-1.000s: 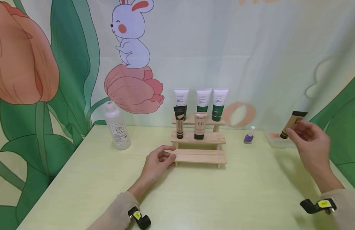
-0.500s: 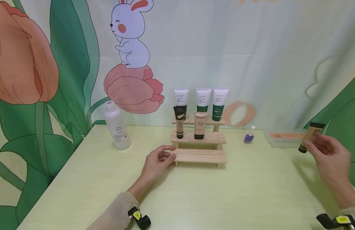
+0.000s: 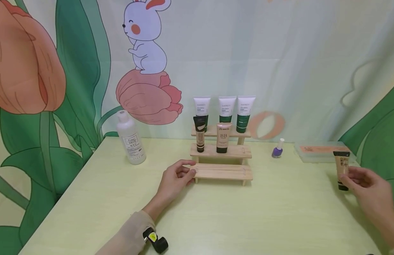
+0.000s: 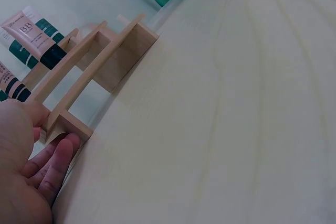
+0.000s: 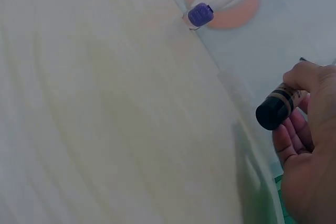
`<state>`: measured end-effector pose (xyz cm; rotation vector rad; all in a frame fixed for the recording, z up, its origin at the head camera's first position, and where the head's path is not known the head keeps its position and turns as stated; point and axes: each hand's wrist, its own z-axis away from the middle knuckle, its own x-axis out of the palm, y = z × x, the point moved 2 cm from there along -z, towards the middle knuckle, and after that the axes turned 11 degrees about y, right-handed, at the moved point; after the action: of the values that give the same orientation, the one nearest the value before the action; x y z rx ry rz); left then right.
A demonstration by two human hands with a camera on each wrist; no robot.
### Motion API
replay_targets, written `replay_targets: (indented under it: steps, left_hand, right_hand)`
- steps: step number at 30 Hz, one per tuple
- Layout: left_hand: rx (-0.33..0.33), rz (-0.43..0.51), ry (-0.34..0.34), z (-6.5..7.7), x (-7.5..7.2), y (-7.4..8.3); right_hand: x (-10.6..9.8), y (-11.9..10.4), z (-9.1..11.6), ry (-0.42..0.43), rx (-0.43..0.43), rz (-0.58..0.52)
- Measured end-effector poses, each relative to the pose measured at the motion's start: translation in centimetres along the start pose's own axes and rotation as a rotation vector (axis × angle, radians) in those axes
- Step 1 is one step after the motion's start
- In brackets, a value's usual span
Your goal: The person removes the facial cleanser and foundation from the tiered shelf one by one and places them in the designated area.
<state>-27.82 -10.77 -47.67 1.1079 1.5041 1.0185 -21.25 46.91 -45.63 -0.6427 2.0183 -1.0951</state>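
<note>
In the head view my right hand (image 3: 372, 194) pinches a tan cosmetic tube (image 3: 343, 168) with a black cap and black end. It is upright, cap down, at the table's right side; in the right wrist view the black cap (image 5: 273, 113) points toward the camera. My left hand (image 3: 176, 180) grips the left end of the lowest step of a three-tier wooden stand (image 3: 222, 171). On its middle step stand a tan-and-black tube (image 3: 200, 136) and a pink BB cream tube (image 3: 222, 138). Several white-and-green tubes (image 3: 243, 115) stand on the top step.
A white bottle (image 3: 131, 140) stands left of the stand. To the right are a small purple nail polish bottle (image 3: 277, 148) and a flat translucent box (image 3: 322, 150) with an orange label, behind the held tube. A printed curtain (image 3: 305, 71) hangs along the table's back edge.
My right hand has carried the tube rightward, then lower and nearer, turning it from tilted to upright. The left hand keeps its grip on the stand.
</note>
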Motion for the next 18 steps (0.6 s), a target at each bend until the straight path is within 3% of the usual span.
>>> replay_targets:
  steps: [9, 18]
  left_hand:
    - [-0.01, 0.003, -0.003, 0.0, 0.0, 0.0]
    - [-0.009, -0.007, -0.003, 0.0, 0.0, 0.0]
  right_hand:
    - [0.8, 1.6, 0.3, -0.053, -0.02, 0.288]
    - [1.3, 1.9, 0.4, -0.064, -0.117, 0.343]
